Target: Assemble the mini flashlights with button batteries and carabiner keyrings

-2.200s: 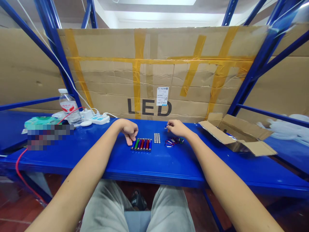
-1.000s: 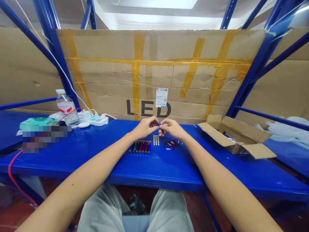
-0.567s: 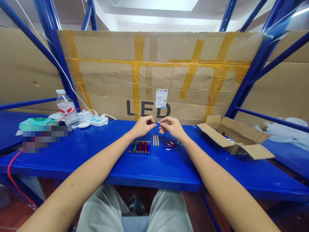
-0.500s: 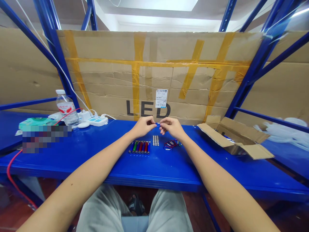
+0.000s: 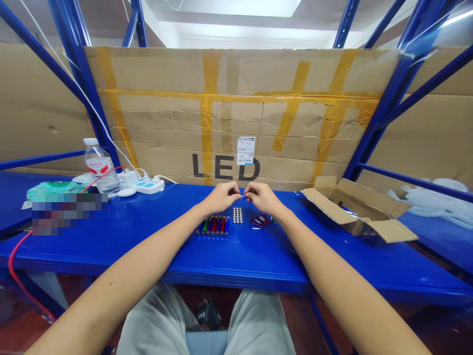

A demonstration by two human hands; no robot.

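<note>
My left hand [image 5: 220, 196] and my right hand [image 5: 259, 196] meet above the blue shelf [image 5: 236, 251], fingers pinched. Between their fingertips they hold a small blue tube-shaped piece [image 5: 242, 197]; its details are too small to read. Just below on the shelf lies a row of several coloured little tubes [image 5: 214, 226]. To the right of the row sits a block of small silver button cells [image 5: 237, 215], and beyond it a heap of coloured carabiner clips [image 5: 261, 220].
An open cardboard box [image 5: 360, 209] lies at the right. A water bottle [image 5: 99, 165], a white power strip [image 5: 145, 185] with cables and a green packet [image 5: 51, 189] stand at the left. A taped cardboard sheet marked LED [image 5: 236, 113] closes the back. Blue rack posts flank the shelf.
My left hand left the row of tubes and my right hand left the shelf near the clips. Both rose and came together over the shelf, pinching the small blue piece, and have stayed so.
</note>
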